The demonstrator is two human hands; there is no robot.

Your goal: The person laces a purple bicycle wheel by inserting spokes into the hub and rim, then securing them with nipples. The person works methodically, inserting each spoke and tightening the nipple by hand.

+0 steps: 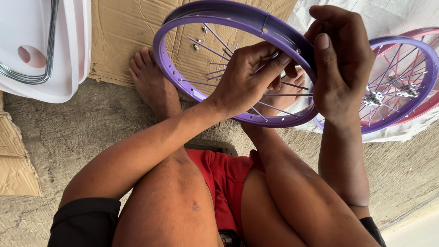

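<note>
A purple bicycle wheel rim (pixel 219 13) with thin metal spokes is held up above my knees. My left hand (pixel 247 77) reaches inside the rim and pinches a spoke (pixel 292 85) near the rim's right side. My right hand (pixel 340 59) grips the rim's right edge from outside, thumb pressed on it. The spokes fan out loosely inside the rim; the hub is hidden behind my left hand.
Finished purple (pixel 402 77) and pink (pixel 427 34) spoked wheels lie on a white sheet at the right. Cardboard (pixel 123 36) lies under the rim, my bare foot (pixel 151 80) on its edge. A white plastic part with a chrome tube (pixel 45 50) sits top left.
</note>
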